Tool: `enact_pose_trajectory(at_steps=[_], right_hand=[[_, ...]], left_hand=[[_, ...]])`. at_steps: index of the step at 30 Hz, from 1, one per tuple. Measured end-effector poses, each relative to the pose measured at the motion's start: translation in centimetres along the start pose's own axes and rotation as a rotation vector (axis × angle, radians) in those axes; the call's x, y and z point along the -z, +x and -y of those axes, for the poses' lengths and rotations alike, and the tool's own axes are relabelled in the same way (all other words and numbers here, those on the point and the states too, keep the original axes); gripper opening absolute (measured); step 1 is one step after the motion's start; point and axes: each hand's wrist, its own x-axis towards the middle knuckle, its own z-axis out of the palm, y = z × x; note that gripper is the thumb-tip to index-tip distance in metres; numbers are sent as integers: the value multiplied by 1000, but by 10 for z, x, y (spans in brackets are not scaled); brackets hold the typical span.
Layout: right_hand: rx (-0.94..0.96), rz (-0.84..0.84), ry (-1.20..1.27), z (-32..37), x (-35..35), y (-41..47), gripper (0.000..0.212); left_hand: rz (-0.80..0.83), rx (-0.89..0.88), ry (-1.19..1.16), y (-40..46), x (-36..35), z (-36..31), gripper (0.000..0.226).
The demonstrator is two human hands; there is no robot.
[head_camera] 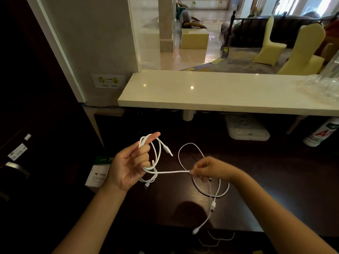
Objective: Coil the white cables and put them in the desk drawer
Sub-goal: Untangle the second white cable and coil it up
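My left hand is raised over the dark desk, palm up, and holds a coil of white cable looped around its fingers; a USB plug sticks out to the right. A taut strand runs from the coil to my right hand, which pinches the cable. Beyond that hand the loose cable loops over the desk and trails down to the front edge, with plugs hanging. No drawer can be made out.
A white box with green print lies on the desk left of my left hand. A pale stone counter overhangs the desk's far side, with clear plastic wrap on its right end. A white device sits under it.
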Motion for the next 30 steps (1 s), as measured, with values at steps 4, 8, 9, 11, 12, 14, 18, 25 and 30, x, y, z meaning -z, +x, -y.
enact_pose_trajectory(at_steps=[4, 8, 9, 11, 12, 14, 18, 25, 30], right_hand=[[-64, -187, -217, 16, 28, 13, 32], [-78, -372, -345, 39, 35, 24, 34], [-64, -403, -363, 45, 35, 26, 35], [-38, -456, -353, 57, 32, 28, 32], [-21, -481, -326, 64, 30, 27, 30], [38, -524, -245, 77, 24, 21, 25], [194, -445, -75, 110, 6, -6, 20], [421, -267, -365, 110, -61, -26, 28], [502, -312, -336, 74, -100, -19, 42]], left_hand=[[-34, 68, 86, -4, 0, 6, 47], [-75, 191, 143, -4, 9, 18, 47], [-114, 196, 199, -5, 11, 19, 50], [-198, 169, 312, -4, 10, 24, 45], [-245, 162, 356, -3, 8, 26, 41], [-335, 174, 424, -2, 6, 27, 40], [-436, 157, 476, -1, 8, 27, 39], [-582, -28, 421, 10, 10, 24, 30], [-576, -171, 291, 14, 10, 16, 32]])
